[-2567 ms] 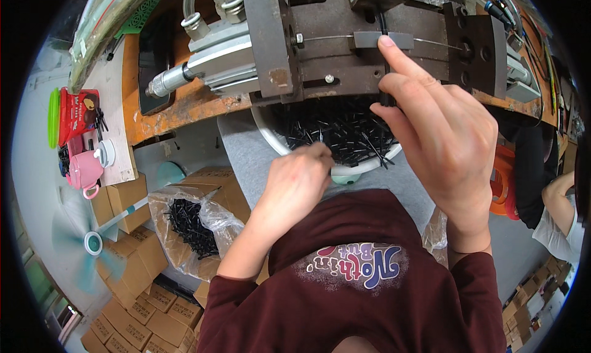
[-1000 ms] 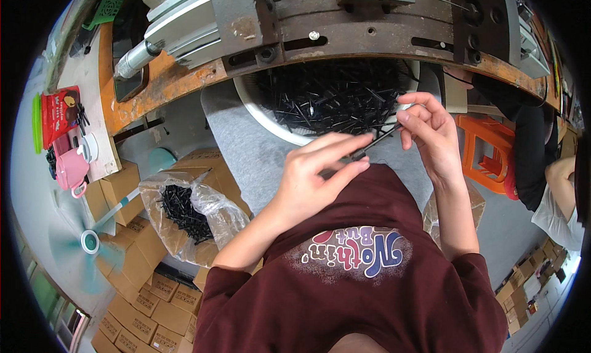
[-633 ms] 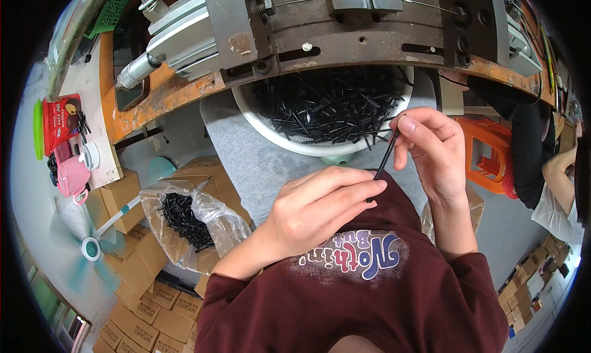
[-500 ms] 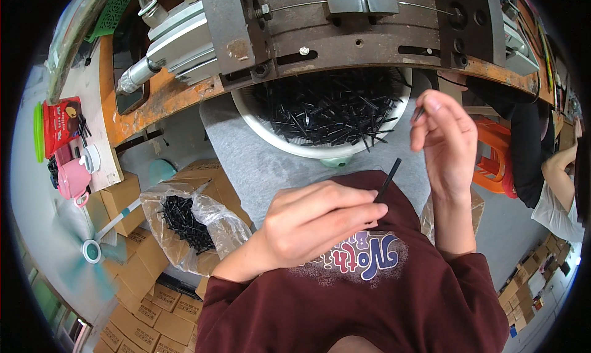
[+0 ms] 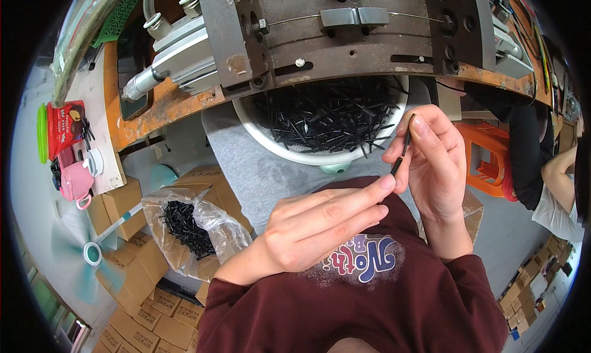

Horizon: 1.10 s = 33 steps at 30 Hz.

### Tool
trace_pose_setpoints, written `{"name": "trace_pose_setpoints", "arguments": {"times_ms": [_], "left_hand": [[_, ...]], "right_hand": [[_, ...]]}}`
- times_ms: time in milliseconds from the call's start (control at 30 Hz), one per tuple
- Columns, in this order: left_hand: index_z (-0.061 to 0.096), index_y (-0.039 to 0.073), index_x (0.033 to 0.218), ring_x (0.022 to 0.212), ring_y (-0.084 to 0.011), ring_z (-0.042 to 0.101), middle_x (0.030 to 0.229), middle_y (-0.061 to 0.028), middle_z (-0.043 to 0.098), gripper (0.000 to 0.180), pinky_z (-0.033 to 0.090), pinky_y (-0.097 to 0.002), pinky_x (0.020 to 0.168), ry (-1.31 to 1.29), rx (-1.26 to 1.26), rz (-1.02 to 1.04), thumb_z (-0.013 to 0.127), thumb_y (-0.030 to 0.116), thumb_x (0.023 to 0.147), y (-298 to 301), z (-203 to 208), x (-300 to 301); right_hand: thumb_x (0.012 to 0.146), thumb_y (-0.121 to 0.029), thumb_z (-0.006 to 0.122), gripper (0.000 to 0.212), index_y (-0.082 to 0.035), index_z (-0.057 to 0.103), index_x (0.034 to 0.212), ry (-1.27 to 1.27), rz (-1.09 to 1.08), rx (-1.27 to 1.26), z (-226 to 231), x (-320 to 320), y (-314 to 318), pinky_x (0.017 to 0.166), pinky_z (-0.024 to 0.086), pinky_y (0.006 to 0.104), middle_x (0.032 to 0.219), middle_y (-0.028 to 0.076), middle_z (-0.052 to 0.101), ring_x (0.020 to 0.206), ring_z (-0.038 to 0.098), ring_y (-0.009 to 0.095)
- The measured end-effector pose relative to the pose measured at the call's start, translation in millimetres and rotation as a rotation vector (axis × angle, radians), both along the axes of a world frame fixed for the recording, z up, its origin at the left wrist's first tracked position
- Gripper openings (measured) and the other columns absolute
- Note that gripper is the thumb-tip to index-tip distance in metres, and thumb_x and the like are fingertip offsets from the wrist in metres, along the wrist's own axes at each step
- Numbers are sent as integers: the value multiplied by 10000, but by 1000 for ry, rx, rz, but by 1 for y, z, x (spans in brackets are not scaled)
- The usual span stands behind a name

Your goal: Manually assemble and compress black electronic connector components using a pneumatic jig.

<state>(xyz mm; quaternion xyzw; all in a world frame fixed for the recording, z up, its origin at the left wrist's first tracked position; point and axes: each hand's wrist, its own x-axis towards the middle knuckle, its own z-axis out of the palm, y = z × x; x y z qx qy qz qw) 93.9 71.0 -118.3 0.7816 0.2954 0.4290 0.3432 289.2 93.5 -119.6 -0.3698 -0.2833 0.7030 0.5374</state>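
My left hand (image 5: 314,222) is closed in a pinch on a slim black stick (image 5: 397,166), whose upper end shows past the fingertips. My right hand (image 5: 438,162) pinches a thinner dark rod (image 5: 407,139) between thumb and fingers. The rod's lower tip meets or almost meets the top of the stick; I cannot tell whether it has entered it. Beyond my hands, a white round basket (image 5: 286,154) is heaped with black sticks (image 5: 326,122) of similar look. It rests on a grey cloth (image 5: 237,162) over my lap.
A metal fixture (image 5: 357,48) with a clamp block (image 5: 354,17) spans the bench edge (image 5: 166,113). At left are a clear bag of black pieces (image 5: 184,230), cartons (image 5: 144,322), a fan (image 5: 92,253) and a pink cup (image 5: 75,180). An orange stool (image 5: 489,159) and another person's arm (image 5: 559,171) are at right.
My right hand has come down and slightly left, bringing the rod to the stick's upper end. My left hand stays nearly in place, still holding the stick.
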Motion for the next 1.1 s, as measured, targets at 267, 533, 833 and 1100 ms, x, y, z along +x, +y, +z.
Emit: {"name": "trace_pose_setpoints", "arguments": {"times_ms": [267, 533, 833, 1100], "left_hand": [[741, -36, 979, 855, -249, 726, 1155, -204, 682, 327, 616, -305, 713, 35, 5, -14, 823, -4, 664, 1, 4, -1], [732, -34, 977, 863, -246, 725, 1162, -202, 681, 337, 614, -303, 720, 8, -20, -9, 835, 5, 659, 1, 2, -2], [727, -48, 966, 856, -249, 724, 1170, -212, 675, 325, 611, -311, 720, -38, -67, -22, 824, -11, 657, 3, 1, -2], [724, -55, 963, 819, -251, 722, 1158, -230, 675, 322, 603, -309, 687, -59, -62, -27, 823, 5, 662, 5, -2, 0]], "right_hand": [[1013, -111, 523, 176, 50, 591, 1034, -42, -21, 29, 1, 0, -4, 510, 541, 258, 838, 199, 678, 537, 646, 160], [1012, -124, 501, 207, 71, 545, 958, -257, -71, 79, 12, -10, -8, 405, 496, 215, 786, 204, 650, 479, 591, 151], [1003, -53, 519, 138, 65, 582, 1034, -125, -33, 110, 4, -5, -11, 536, 549, 268, 850, 220, 683, 555, 655, 170], [1003, -51, 521, 134, 64, 576, 1047, -107, -44, 124, 1, -5, -11, 538, 552, 271, 856, 221, 683, 557, 654, 169]]}}
